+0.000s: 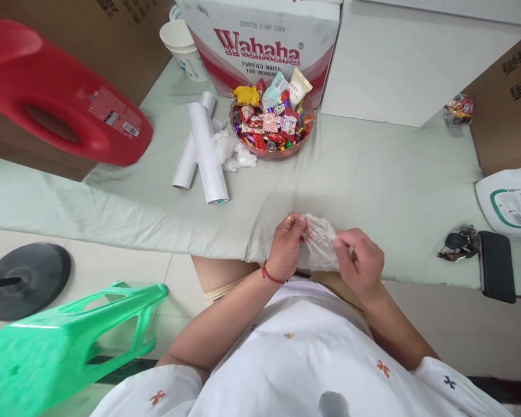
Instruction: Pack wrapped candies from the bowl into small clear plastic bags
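A crumpled clear plastic bag [321, 243] is stretched between my two hands at the front edge of the cloth-covered table [373, 179]. My left hand [287, 243], with a red string on the wrist, pinches the bag's left side. The right side is gripped in the closed fingers of my right hand [359, 260], which is slightly blurred. Beyond them sits a glass bowl [271, 152] piled with wrapped candies [271, 121]. To its left, more crumpled clear plastic [234, 153] lies beside two white paper rolls [208, 156], one resting across the other.
A Wahaha carton [264, 52], a white box [408, 63] and paper cups [184, 49] stand at the back. A red jug [65, 98] is at left. Keys [458, 243], a black phone [497, 266] and a white bottle [512, 200] lie right. A green stool [69, 347] is below left.
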### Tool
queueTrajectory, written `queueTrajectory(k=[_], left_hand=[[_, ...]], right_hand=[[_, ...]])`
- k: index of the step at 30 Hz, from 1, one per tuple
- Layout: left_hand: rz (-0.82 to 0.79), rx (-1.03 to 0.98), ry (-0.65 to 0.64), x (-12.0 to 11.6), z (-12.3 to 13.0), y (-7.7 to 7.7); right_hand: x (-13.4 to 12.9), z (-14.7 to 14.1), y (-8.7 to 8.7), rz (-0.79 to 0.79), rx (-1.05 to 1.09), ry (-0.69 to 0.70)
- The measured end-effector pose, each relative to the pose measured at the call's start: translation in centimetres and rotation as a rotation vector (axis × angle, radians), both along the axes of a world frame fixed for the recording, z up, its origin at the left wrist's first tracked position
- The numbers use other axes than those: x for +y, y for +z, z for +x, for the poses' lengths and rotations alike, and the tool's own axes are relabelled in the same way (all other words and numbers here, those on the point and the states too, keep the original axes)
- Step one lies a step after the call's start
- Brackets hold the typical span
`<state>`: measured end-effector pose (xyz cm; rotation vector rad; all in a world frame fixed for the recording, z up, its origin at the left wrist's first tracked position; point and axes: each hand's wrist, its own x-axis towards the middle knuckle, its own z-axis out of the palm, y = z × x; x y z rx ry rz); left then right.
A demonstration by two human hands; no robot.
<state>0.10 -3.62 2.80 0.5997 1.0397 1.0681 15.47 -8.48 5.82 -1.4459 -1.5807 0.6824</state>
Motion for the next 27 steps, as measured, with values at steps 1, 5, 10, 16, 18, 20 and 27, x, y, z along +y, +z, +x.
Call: queueTrajectory(k=[1, 5, 10, 16, 18, 20, 27], left_hand=[[0.008, -0.049, 0.003, 0.0, 0.1, 0.1], [0.007, -0.258, -0.039, 0.2, 0.1, 1.0], [-0.033, -0.382, -0.183, -0.3, 0.3, 1.3], [0.000, -0.241, -0.175, -0.9, 0.4, 0.1], [0.016, -0.159, -0.176, -1.0, 0.3, 0.0], [0.041, -0.107, -0.136, -1.0, 0.2, 0.0], [0.052, 0.014, 0.117, -0.4, 0.1, -0.6]], right_hand=[[-0.3, 0.1, 0.3, 0.020, 0.021, 0.141], [0.0, 0.5, 0.3, -0.009, 0.380, 0.162], [2.8, -0.4, -1.4, -0.197, 0.440, -0.071], [2.9, -3.1, -2.0, -0.218, 0.598, -0.050], [2.7, -3.3, -2.0, -0.189, 0.584, -0.063], [2.7, -2.9, -2.0, -0.157, 0.515, -0.061], [2.8, -1.3, -2.3, -0.184, 0.495, -0.162]])
